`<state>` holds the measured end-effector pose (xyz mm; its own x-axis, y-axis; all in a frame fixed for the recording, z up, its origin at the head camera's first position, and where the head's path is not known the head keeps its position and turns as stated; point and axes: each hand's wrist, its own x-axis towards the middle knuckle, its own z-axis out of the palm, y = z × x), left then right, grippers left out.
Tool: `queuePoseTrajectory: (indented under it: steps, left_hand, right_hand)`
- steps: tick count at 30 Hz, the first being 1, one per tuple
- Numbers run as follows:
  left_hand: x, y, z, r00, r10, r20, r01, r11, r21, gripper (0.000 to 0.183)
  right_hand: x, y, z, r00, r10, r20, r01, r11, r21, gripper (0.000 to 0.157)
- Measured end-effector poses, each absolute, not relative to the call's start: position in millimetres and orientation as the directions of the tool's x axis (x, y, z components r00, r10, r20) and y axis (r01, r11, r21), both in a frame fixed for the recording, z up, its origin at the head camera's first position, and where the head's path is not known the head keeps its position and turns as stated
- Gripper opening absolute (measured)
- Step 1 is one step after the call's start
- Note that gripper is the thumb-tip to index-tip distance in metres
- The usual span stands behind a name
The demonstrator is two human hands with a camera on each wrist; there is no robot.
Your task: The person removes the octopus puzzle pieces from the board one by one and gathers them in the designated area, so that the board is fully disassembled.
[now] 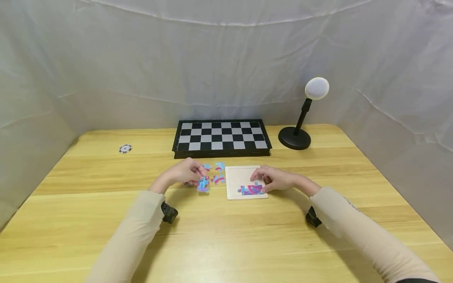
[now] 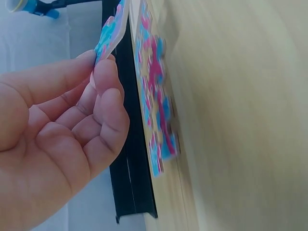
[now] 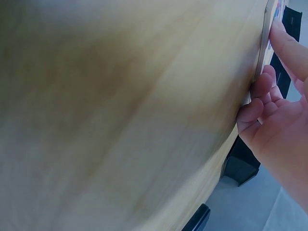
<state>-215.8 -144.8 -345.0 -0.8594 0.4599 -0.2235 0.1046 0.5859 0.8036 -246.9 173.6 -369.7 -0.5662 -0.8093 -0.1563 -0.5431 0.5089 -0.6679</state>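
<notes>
My left hand [image 1: 185,171] pinches a blue, pink and purple jigsaw piece [image 1: 203,184] between thumb and fingers, holding it raised off the table. In the left wrist view, this jigsaw piece [image 2: 111,30] is tilted at the fingertips. Several loose jigsaw pieces [image 1: 218,179] lie beside and behind that hand. To their right is a pale wooden puzzle tray [image 1: 236,173]. Joined jigsaw pieces [image 1: 250,190] lie along its front side. My right hand [image 1: 276,179] rests at the tray's right side, its thumb touching the joined pieces; its other fingers loosely bend by the tray's edge [image 3: 264,43].
Behind the pieces lies a black-framed checkered board [image 1: 222,136]. A round white-headed stand [image 1: 296,137] with a black base is at the back right. One poker chip [image 1: 125,148] lies at the back left. Grey cloth [image 1: 212,59] hangs behind and beside the table.
</notes>
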Motion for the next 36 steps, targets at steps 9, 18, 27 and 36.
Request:
queuePoseTrajectory:
  steps: [9,18,27,36]
  left_hand:
    - [-211,-161,-348,-0.86,0.452,-0.237,0.082,0.581,0.81,0.004]
    - [-209,-175,-351,-0.861,0.444,-0.247,0.071,0.586,0.807,0.006]
    - [-207,-181,-356,-0.851,0.443,-0.282,0.045,0.597,0.801,0.007]
    - [-206,-183,-357,-0.846,0.443,-0.296,0.049,0.618,0.784,0.005]
  right_hand:
    - [-248,174,-370,-0.586,-0.796,-0.149,-0.541,0.522,-0.659,0.038]
    - [-249,173,-370,-0.595,-0.788,-0.157,-0.536,0.535,-0.654,0.04]
    - [-248,175,-371,-0.601,-0.784,-0.158,-0.528,0.537,-0.658,0.039]
    - [-248,174,-370,-0.602,-0.782,-0.159,-0.522,0.537,-0.662,0.039]
